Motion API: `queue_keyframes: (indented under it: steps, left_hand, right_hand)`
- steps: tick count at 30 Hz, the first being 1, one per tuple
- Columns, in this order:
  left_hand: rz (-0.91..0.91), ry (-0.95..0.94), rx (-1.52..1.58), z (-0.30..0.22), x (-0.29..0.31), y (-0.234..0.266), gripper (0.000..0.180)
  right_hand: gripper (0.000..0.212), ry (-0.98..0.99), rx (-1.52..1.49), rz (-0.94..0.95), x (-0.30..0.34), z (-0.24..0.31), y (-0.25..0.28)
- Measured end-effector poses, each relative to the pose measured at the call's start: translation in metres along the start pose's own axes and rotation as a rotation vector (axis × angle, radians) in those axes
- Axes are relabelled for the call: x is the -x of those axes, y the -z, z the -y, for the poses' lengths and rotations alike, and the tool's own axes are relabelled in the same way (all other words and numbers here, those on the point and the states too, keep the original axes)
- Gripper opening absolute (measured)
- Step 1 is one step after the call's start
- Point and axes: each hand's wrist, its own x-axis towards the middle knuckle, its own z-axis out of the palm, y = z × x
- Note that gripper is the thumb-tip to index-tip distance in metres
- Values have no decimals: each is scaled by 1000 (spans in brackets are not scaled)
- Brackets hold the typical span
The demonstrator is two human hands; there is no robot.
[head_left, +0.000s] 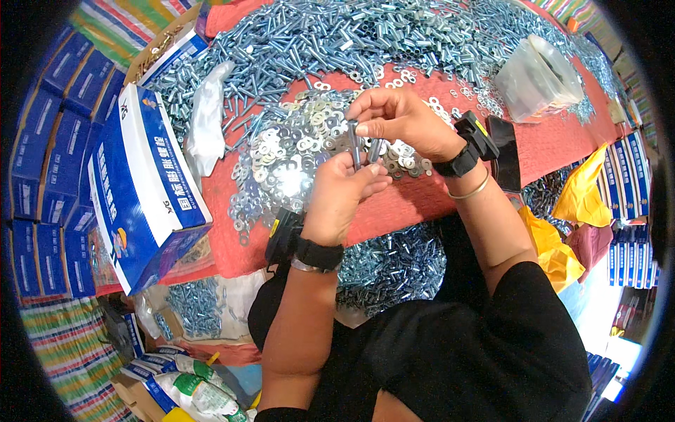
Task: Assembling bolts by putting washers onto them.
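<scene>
In front of me, my left hand [341,184] is closed around the lower ends of metal bolts; one bolt [355,144] stands upright and another [374,150] leans beside it. My right hand [402,123] is closed at the top of the upright bolt, thumb and fingers pinched there. Whether a small part sits between those fingertips is hidden. Just beyond and left of both hands lies a spread pile of flat silver washers [281,151] on the red cloth [235,246].
A heap of metal sleeves and bolts [316,42] covers the far side. Left are a plastic bag [209,119] and a blue-white carton [140,183]. A clear plastic tub [538,81] and black phone-like slab [504,151] lie right. Below sits a container of bolts [394,271].
</scene>
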Motion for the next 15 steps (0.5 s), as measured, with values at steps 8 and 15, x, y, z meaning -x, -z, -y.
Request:
queue_keyframes:
  steps: [8,15]
  left_hand:
    - [8,-11,52,1,0,4,16]
    - [37,14,150,1,1,0,19]
  right_hand:
    - [13,-28,199,79,2,1,-1]
    - [20,17,503,80,6,1,-8]
